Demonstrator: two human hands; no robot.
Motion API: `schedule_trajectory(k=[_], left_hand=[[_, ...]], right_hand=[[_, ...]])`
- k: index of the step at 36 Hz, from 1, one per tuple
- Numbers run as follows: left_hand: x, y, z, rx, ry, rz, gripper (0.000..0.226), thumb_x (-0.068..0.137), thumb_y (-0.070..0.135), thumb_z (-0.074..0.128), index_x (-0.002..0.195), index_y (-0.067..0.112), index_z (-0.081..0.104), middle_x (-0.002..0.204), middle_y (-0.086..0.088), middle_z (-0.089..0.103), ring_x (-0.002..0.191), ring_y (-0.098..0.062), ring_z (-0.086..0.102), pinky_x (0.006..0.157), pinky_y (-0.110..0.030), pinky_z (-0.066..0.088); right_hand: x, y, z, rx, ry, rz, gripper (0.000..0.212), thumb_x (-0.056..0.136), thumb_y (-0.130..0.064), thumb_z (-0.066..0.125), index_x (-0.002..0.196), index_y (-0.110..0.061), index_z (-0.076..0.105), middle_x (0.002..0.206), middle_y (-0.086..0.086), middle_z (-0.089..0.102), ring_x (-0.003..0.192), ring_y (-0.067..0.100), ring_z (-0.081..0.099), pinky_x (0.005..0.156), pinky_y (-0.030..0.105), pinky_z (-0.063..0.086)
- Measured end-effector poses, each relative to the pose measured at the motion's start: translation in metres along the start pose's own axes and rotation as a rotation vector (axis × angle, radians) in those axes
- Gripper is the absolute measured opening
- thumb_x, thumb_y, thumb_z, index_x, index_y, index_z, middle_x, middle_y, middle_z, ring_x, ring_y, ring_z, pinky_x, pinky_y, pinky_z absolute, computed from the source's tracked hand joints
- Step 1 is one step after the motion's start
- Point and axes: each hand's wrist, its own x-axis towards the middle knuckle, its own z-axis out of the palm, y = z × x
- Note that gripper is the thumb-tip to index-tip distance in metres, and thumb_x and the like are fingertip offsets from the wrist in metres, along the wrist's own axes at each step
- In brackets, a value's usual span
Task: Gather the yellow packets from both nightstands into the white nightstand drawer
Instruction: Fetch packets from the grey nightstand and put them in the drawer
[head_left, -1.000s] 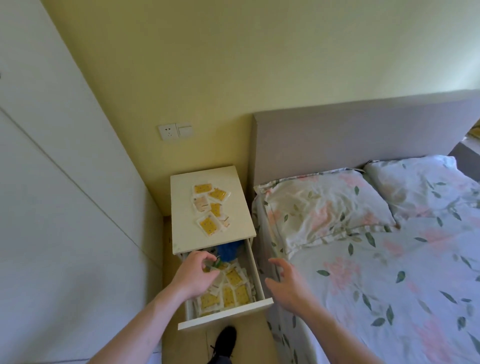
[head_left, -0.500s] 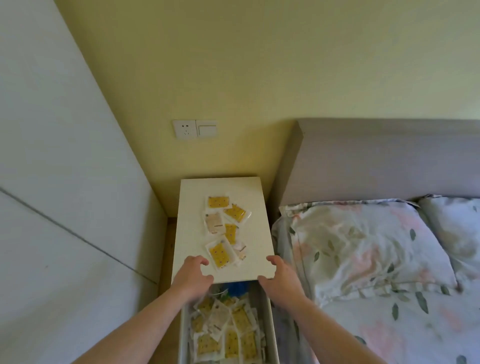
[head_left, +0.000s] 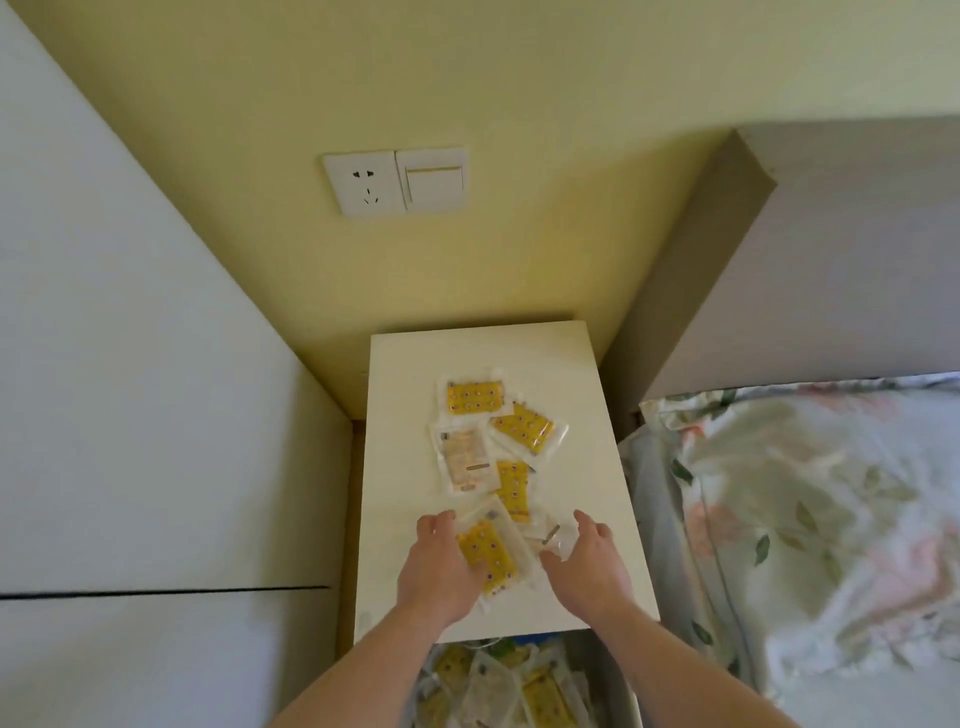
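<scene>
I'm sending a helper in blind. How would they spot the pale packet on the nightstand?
Find the white nightstand between wardrobe and bed. A cluster of packets lies on its top. The pale packet sits on the cluster's left edge, showing a beige printed face where its neighbours are bright yellow.

We can read no text anywhere: the print on the pale packet (head_left: 464, 458) and on the yellow packets (head_left: 475, 397) on the nightstand (head_left: 395, 467) is too blurred
</scene>
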Motion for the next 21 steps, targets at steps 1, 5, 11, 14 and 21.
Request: schedule_trajectory(k=[1, 5, 11, 14, 21], left_hand=[[0.002, -0.001, 0.001, 0.011, 0.006, 0.008, 0.064, 0.088, 0.041, 0.068, 0.141, 0.023, 0.036, 0.138, 0.001, 0.033, 0.110, -0.023, 0.061, 0.080, -0.036, 0.054], [0.011, -0.006, 0.006, 0.049, 0.059, 0.010, 0.051, 0.084, 0.041, 0.072, 0.124, 0.027, 0.042, 0.121, 0.004, 0.038, 0.096, -0.022, 0.064, 0.070, -0.036, 0.055], [0.017, -0.005, 0.014, 0.001, 0.064, -0.036, 0.037, 0.085, 0.044, 0.071, 0.110, 0.028, 0.049, 0.110, 0.008, 0.044, 0.089, -0.016, 0.062, 0.069, -0.030, 0.050], [0.012, -0.010, 0.013, -0.046, 0.044, -0.050, 0.020, 0.088, 0.041, 0.068, 0.097, 0.030, 0.054, 0.101, 0.010, 0.049, 0.084, -0.012, 0.058, 0.069, -0.028, 0.048], [-0.027, -0.029, 0.005, -0.382, -0.003, -0.098, 0.015, 0.092, 0.029, 0.069, 0.085, 0.025, 0.056, 0.091, 0.006, 0.065, 0.080, -0.008, 0.060, 0.060, -0.020, 0.041]], right_hand=[[0.003, 0.000, 0.004, -0.007, 0.002, 0.009, 0.073, 0.096, -0.043, 0.057, 0.156, -0.021, 0.023, 0.152, 0.001, 0.034, 0.124, 0.023, 0.057, 0.101, 0.037, 0.051], [0.011, -0.002, 0.015, -0.017, 0.044, 0.029, 0.065, 0.094, -0.042, 0.061, 0.149, -0.023, 0.031, 0.142, -0.001, 0.039, 0.114, 0.023, 0.060, 0.090, 0.037, 0.057], [0.019, 0.000, 0.024, -0.024, 0.077, 0.070, 0.029, 0.097, -0.039, 0.059, 0.118, -0.021, 0.050, 0.113, -0.004, 0.050, 0.091, 0.016, 0.059, 0.074, 0.031, 0.051], [0.018, 0.007, 0.025, 0.034, 0.042, 0.109, 0.013, 0.098, -0.033, 0.052, 0.099, -0.021, 0.057, 0.096, -0.005, 0.058, 0.077, 0.012, 0.056, 0.068, 0.029, 0.047], [-0.011, 0.022, 0.018, 0.226, -0.008, 0.095, 0.019, 0.094, -0.024, 0.047, 0.090, -0.009, 0.057, 0.082, 0.004, 0.063, 0.070, 0.019, 0.055, 0.058, 0.032, 0.042]])
